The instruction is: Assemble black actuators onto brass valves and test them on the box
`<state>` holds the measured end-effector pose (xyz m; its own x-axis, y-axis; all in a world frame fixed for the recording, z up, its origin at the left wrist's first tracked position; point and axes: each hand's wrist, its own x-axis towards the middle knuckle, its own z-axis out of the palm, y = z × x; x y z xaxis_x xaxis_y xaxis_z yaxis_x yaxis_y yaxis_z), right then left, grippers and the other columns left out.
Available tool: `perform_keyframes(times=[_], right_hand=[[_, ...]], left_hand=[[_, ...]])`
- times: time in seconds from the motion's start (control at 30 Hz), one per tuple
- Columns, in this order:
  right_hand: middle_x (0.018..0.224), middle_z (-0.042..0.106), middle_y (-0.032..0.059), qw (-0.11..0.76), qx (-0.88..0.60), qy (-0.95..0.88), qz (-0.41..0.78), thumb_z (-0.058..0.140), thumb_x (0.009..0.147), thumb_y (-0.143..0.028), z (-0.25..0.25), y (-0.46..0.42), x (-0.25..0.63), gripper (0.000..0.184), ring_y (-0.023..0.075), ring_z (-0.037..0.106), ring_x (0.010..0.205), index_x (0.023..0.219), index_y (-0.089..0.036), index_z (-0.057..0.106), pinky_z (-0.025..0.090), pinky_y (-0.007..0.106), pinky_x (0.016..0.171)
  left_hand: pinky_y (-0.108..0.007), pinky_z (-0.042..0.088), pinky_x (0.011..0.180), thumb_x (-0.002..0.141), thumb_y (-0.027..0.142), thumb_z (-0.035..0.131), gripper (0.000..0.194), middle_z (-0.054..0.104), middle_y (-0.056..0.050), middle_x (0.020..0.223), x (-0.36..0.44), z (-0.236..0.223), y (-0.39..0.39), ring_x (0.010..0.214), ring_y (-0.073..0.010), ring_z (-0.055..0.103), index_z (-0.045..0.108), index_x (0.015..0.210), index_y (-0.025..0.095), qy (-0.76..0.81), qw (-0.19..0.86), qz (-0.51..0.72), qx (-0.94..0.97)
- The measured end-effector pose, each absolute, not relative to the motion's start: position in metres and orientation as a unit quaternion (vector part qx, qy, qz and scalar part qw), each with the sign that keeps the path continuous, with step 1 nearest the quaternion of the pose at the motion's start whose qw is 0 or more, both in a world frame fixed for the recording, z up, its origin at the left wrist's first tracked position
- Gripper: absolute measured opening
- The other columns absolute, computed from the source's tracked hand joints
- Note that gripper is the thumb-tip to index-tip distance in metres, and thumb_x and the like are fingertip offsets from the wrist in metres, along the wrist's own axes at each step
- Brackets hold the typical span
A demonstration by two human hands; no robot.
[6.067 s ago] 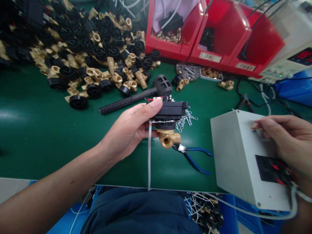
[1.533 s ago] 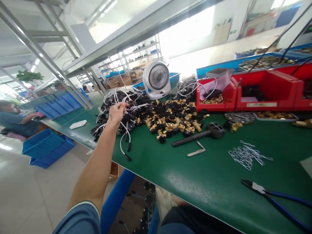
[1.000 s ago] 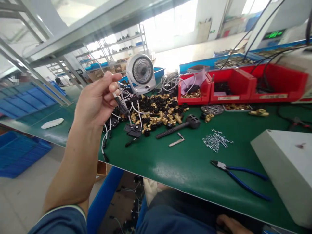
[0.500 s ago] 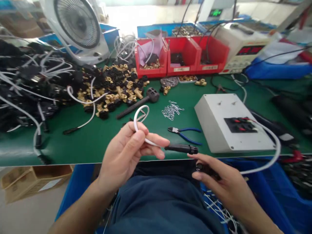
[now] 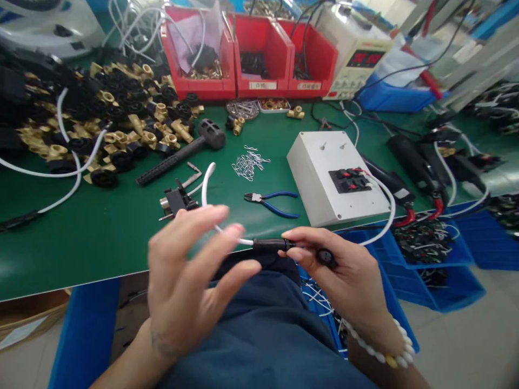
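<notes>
My right hand (image 5: 348, 270), with a beaded bracelet at its wrist, pinches the end of a black cable connector (image 5: 270, 245) between thumb and fingertips. A second black plug (image 5: 326, 257) with a round end sits in the same hand, under the curled fingers. From the connector a white cable (image 5: 207, 183) runs left behind my left hand and loops up over the bench. My left hand (image 5: 186, 286) is open, fingers spread and slightly blurred, just left of the connector. Beyond it lies a small black part with metal prongs (image 5: 177, 200), seemingly at the cable's other end.
On the green bench (image 5: 101, 237) lie a black mallet (image 5: 182, 156), wire clips (image 5: 248, 163), blue-handled cutters (image 5: 271, 203) and piled brass fittings (image 5: 138, 124). A grey switch box (image 5: 320, 162) stands right. Red bins (image 5: 203, 86) and a power supply (image 5: 352, 54) line the back.
My left hand has let go of the white cable and opened. My right hand has closed on the connector's end. The view has shifted toward the right and down.
</notes>
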<state>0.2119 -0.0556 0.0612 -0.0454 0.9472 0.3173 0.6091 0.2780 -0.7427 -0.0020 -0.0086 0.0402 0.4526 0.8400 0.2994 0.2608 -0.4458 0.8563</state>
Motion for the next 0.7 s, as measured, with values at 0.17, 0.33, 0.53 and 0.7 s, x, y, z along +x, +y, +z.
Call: perform_keyframes(times=[0.17,0.33,0.53,0.7], right_hand=[[0.087,0.069,-0.0015,0.394,-0.568,-0.685,0.229,0.071,0.091,-0.019,0.057,-0.058,0.213,0.020,0.0050,0.065,0.069,0.110,-0.019,0.065,0.053,0.012,0.064],[0.104,0.068,0.0023,0.417,-0.535,-0.714,0.172,0.065,0.095,-0.018,0.054,-0.059,0.219,0.020,0.0082,0.067,0.090,0.115,-0.021,0.063,0.057,0.017,0.080],[0.105,0.073,0.0015,0.369,-0.582,-0.716,0.111,0.066,0.095,-0.016,0.054,-0.060,0.215,0.024,0.0112,0.073,0.090,0.118,-0.021,0.062,0.060,0.019,0.084],[0.102,0.072,0.0022,0.345,-0.533,-0.766,0.102,0.065,0.095,-0.011,0.057,-0.056,0.217,0.019,0.0080,0.069,0.094,0.113,-0.017,0.066,0.057,0.015,0.087]], left_hand=[[-0.033,0.053,0.068,0.099,0.040,0.060,0.017,0.078,-0.002,0.083,0.005,0.045,-0.004,0.074,-0.0193,0.071,0.070,0.103,0.026,0.355,0.233,0.368,0.827],[-0.031,0.049,0.066,0.104,0.035,0.052,0.023,0.077,-0.003,0.081,0.010,0.044,-0.003,0.067,-0.0163,0.068,0.068,0.100,0.020,0.352,0.096,0.366,0.856],[-0.030,0.043,0.058,0.107,0.037,0.041,0.034,0.070,-0.002,0.070,0.006,0.045,-0.004,0.059,-0.0163,0.060,0.069,0.099,0.018,0.354,0.077,0.338,0.869],[-0.032,0.041,0.056,0.107,0.035,0.039,0.039,0.064,-0.001,0.063,0.005,0.048,-0.002,0.055,-0.0168,0.055,0.069,0.091,0.017,0.348,0.064,0.327,0.876]])
